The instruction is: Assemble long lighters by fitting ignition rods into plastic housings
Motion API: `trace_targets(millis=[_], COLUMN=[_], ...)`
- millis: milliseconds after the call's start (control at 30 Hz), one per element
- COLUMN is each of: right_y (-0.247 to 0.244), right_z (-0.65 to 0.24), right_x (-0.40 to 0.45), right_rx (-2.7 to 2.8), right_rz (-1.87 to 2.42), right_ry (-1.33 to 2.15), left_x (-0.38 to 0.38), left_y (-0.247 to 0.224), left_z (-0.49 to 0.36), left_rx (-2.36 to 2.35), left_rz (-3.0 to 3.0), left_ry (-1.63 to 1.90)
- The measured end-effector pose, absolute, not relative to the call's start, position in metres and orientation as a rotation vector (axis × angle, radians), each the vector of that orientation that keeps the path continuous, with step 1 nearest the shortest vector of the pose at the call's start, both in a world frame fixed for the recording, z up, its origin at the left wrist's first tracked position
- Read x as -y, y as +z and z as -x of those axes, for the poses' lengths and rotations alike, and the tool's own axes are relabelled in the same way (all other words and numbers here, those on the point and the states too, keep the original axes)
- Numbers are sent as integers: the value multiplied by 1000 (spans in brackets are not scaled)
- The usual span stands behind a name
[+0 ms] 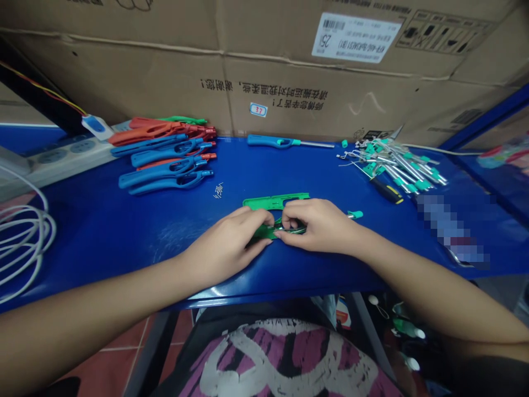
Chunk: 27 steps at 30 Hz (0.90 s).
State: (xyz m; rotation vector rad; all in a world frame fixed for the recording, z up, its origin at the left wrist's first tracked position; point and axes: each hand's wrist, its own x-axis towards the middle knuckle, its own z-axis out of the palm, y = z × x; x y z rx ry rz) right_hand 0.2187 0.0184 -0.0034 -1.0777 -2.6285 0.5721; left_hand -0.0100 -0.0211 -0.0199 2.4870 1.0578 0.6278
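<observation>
Near the blue table's front edge, my left hand (235,242) is closed around a green plastic shell (263,232), lying mostly under its fingers. My right hand (316,226) pinches a thin metal part at the shell's right end; its fingertips almost meet those of my left hand. A metal tube with a teal tip (355,214) sticks out to the right from behind my right hand. Just beyond both hands lies another green shell half (264,202), its inner side facing up. How the parts sit between my fingers is partly hidden.
Blue and red lighter handles (165,179) are piled at left, by a power strip (61,160) and coiled white cable (41,242). Small metal pins (218,190) and a blue lighter (268,141) lie beyond. Metal tubes (407,165), a screwdriver (386,191) and a blurred phone-like object (450,229) are right.
</observation>
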Motion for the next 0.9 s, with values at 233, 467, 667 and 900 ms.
trace_targets(millis=[233, 467, 667, 900], right_y=[-4, -5, -8, -5], right_z=[-217, -217, -219, -220], right_x=[-17, -15, -17, -18], right_rx=[2588, 2590, 2614, 2634], right_rz=[999, 920, 815, 785], right_ry=[665, 587, 581, 636], left_x=[21, 23, 22, 22], left_y=[-22, -23, -24, -23], left_z=[9, 8, 8, 9], left_rx=[-1051, -1013, -997, -971], left_rz=[-2459, -2446, -2437, -2466], left_ry=[617, 640, 651, 650])
